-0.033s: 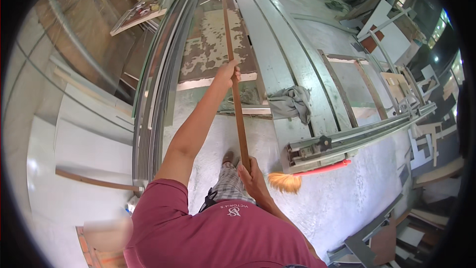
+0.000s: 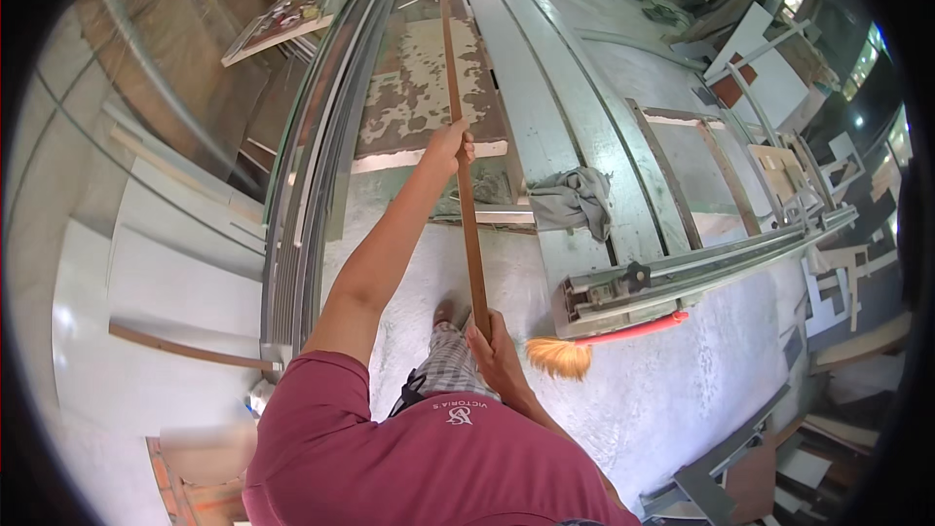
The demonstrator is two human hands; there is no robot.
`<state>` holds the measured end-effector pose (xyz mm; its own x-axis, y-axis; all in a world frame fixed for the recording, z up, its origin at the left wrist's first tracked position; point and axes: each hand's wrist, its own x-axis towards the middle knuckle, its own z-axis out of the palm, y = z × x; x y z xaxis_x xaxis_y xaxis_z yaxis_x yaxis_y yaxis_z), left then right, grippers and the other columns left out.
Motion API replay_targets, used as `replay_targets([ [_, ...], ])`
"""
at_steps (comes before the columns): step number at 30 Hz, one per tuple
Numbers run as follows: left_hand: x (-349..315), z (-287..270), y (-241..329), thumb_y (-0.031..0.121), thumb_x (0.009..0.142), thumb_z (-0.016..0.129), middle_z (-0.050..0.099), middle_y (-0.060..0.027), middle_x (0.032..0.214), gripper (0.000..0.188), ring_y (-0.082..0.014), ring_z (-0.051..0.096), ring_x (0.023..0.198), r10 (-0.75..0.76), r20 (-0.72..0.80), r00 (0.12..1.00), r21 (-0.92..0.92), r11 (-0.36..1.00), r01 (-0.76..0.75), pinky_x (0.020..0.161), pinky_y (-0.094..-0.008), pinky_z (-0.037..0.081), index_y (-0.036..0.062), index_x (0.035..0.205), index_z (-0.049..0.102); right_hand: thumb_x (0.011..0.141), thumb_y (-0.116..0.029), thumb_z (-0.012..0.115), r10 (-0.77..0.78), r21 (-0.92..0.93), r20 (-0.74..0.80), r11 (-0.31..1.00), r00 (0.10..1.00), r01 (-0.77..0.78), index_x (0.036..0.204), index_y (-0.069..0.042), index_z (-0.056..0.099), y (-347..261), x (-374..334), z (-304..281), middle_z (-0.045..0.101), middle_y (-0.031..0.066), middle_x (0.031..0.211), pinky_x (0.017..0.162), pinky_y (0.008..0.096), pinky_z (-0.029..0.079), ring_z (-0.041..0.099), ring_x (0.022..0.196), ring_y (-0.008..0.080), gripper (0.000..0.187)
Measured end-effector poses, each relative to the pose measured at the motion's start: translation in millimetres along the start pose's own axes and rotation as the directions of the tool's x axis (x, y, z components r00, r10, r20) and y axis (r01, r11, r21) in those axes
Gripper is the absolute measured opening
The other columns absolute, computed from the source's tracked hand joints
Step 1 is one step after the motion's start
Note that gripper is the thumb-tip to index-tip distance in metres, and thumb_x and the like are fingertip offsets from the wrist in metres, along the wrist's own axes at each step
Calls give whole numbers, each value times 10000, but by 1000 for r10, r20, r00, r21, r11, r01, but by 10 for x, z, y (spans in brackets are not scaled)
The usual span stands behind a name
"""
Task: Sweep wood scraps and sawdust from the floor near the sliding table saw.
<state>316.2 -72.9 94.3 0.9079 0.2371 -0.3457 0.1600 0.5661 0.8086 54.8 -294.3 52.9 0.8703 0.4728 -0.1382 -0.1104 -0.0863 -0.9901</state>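
Note:
A long, narrow brown wooden strip (image 2: 469,224) runs away from my body toward the far end of the machine. My left hand (image 2: 453,145) is wrapped round it partway along, with the arm stretched forward. Close to my waist, my right hand (image 2: 496,343) grips its near end. Beyond my left hand the strip passes over a worn brown board (image 2: 429,78) with peeling pale patches, alongside a long metal sliding table (image 2: 531,88). Whether the strip touches the board, I cannot tell.
A grey cloth (image 2: 573,201) lies on the metal table's near end. A metal rail (image 2: 701,255) crosses to the right, above a red-handled brush (image 2: 563,356). Long metal profiles (image 2: 312,156) run along the left. Sheets and offcuts (image 2: 750,477) are stacked around the edges.

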Motion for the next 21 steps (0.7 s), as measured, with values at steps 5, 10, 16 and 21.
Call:
replay_targets([
  [5,-586,-155,-18,194,849,490,421,-34,631,176,-117,402,456,39,-15,999,30,999,-38,391,-264,350,47,850,393,882,-272,450,-74,27,6,997,997,74,1070,-10,375,53,-468,256,445,10,737,550,206,350,398,632,61,331],
  [10,-964,-378,97,193,848,501,429,-19,612,149,-92,392,457,72,-98,993,41,997,-69,393,-225,325,60,843,435,863,-244,459,8,106,123,994,992,-21,1115,25,369,8,-738,506,502,94,818,669,287,397,489,735,150,380],
  [16,-1333,-843,196,198,862,461,416,-36,636,180,-106,401,461,103,-113,988,115,989,-90,389,-254,345,35,830,393,865,-243,463,-16,110,166,994,986,-2,1098,41,351,-37,-965,973,485,67,780,616,266,387,449,674,117,384],
  [21,-1649,-1259,314,212,873,448,410,-46,630,203,-110,390,450,90,-160,983,123,990,-71,384,-255,341,21,826,395,884,-240,439,-32,202,199,979,979,-10,1094,8,332,-34,-1181,1469,460,45,774,561,226,351,403,632,84,342],
])
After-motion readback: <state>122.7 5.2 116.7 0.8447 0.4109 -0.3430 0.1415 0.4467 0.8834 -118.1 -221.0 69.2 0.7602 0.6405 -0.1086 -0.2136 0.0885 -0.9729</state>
